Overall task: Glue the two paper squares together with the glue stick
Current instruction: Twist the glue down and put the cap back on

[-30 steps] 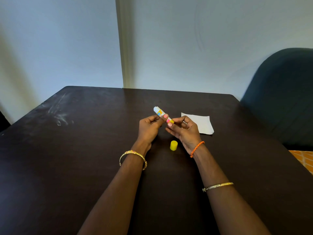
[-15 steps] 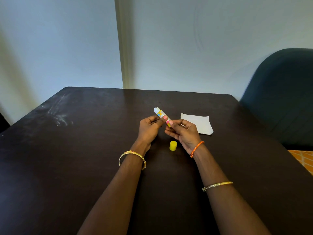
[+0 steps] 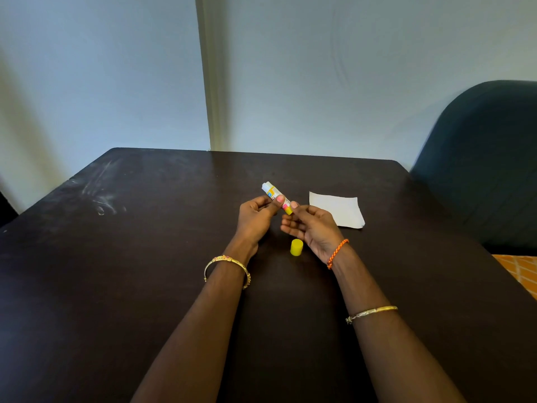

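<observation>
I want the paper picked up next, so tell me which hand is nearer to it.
Right. The right hand is just left of the paper, pinching the glue stick's yellow end. The left hand grips the stick farther left.

Above the middle of the dark wooden surface [image 3: 116, 286], the left hand [image 3: 255, 219] and right hand [image 3: 313, 228] meet on the white-labelled glue stick [image 3: 276, 197]. The small yellow plastic cap [image 3: 296, 247] stands on the surface just before them. The white paper squares [image 3: 338, 209] lie right of the hands. A dark padded chair [image 3: 488, 170] stands beyond the right edge.
</observation>
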